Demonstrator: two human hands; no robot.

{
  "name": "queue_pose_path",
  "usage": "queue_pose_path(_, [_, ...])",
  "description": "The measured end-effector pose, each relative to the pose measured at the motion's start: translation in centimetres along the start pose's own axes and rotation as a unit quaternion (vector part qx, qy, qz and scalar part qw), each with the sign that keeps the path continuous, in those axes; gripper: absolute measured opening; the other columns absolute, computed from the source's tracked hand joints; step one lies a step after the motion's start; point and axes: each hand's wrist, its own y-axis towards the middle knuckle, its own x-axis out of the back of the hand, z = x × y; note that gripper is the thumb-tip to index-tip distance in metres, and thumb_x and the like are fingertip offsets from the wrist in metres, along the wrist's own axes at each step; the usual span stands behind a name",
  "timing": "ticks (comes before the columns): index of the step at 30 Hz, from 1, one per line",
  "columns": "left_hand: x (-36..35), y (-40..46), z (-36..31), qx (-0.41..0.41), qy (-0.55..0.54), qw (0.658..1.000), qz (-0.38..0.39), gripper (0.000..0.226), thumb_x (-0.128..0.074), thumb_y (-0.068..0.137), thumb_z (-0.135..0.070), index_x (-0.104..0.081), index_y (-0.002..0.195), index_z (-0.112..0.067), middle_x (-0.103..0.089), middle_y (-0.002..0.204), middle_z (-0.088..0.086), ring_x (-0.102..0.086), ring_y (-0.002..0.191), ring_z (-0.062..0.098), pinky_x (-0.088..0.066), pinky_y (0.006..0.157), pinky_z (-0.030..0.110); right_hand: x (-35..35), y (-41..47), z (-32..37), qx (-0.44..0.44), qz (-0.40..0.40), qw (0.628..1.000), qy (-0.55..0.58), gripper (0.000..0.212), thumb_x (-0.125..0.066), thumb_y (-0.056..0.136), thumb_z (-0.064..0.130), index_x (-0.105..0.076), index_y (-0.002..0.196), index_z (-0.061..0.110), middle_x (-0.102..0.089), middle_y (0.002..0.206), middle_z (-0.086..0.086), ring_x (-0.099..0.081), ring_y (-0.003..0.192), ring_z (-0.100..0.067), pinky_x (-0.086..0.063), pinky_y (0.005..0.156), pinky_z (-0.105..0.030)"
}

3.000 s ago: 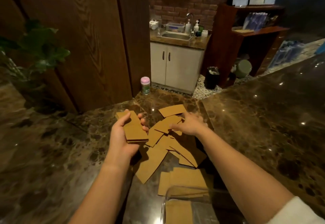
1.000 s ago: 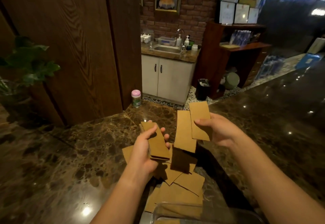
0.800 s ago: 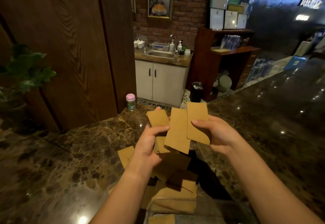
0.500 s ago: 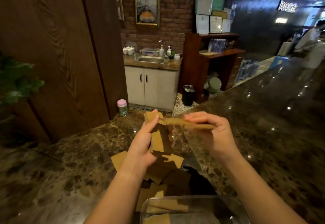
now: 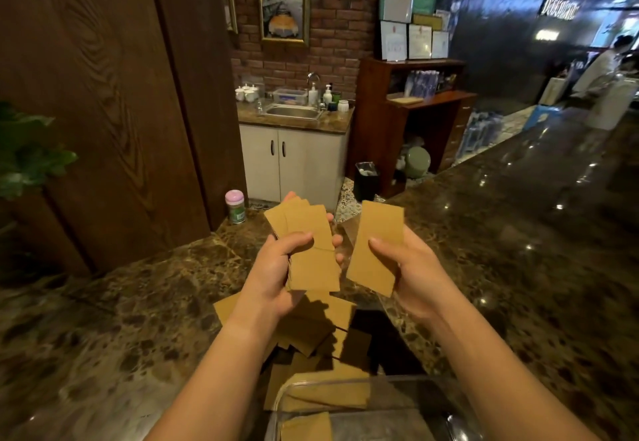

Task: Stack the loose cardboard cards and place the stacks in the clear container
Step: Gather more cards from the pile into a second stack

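My left hand [image 5: 273,278] grips a fanned stack of brown cardboard cards [image 5: 307,250], held upright above the counter. My right hand [image 5: 411,274] holds a single cardboard card [image 5: 375,247] upright beside the stack, a small gap between them. Several loose cards [image 5: 325,323] lie overlapping on the marble counter below my hands, partly in their shadow. The clear container [image 5: 373,406] stands at the near edge, with a card lying in it at the bottom of the view.
The dark marble counter [image 5: 121,337] runs left and far right. A small pink-lidded jar [image 5: 235,206] stands at its far edge. A green plant [image 5: 24,157] is at the left. Beyond are a sink cabinet and a wooden shelf.
Both hands rose from the pile with cards. One card went from my right hand onto the left stack, and the remaining card has turned back upright. The view tilted upward.
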Motion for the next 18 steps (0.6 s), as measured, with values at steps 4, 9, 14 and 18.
queue_pose_path(4, [0.1,-0.2,0.6,0.047,0.04,0.998,-0.021,0.049,-0.061,0.091,-0.028,-0.051,0.138,-0.021,-0.069,0.116,0.019,-0.07,0.089,0.032,-0.059,0.072,0.047,-1.3,0.2,0.2,-0.037,0.009,0.999,0.021,0.032,-0.055,0.097,0.006,-0.059,0.128,0.011,-0.073,0.116,-0.014,-0.069,0.107,-0.033,-0.053,0.094,-0.055])
queue_pose_path(9, [1.1,0.2,1.0,0.039,0.016,0.998,-0.041,0.051,-0.065,0.083,-0.027,-0.056,0.13,-0.044,-0.068,0.107,0.019,-0.066,0.095,0.032,-0.054,0.087,0.053,-1.5,0.2,-0.3,0.043,0.009,0.999,-0.012,0.038,-0.071,0.083,0.003,-0.064,0.117,0.018,-0.078,0.099,0.0,-0.074,0.093,-0.017,-0.054,0.081,-0.04])
queue_pose_path(14, [1.7,0.8,0.8,0.066,0.011,0.992,-0.111,0.04,-0.055,0.095,-0.042,-0.059,0.13,-0.023,-0.068,0.101,0.016,-0.064,0.086,0.029,-0.054,0.08,0.048,-0.8,0.1,-0.9,0.281,0.102,0.945,-0.134,0.02,-0.088,0.064,0.015,-0.077,0.077,0.026,-0.077,0.092,0.006,-0.064,0.112,-0.022,-0.05,0.095,-0.035])
queue_pose_path(18, [2.2,1.0,0.7,0.078,-0.007,0.989,-0.128,0.042,-0.052,0.094,-0.05,-0.058,0.127,-0.025,-0.068,0.112,0.017,-0.067,0.097,0.034,-0.057,0.077,0.051,-0.9,0.1,-2.0,0.344,0.151,0.88,-0.289,0.007,-0.08,0.071,0.019,-0.075,0.076,0.021,-0.073,0.098,0.008,-0.052,0.118,-0.028,-0.042,0.098,-0.027])
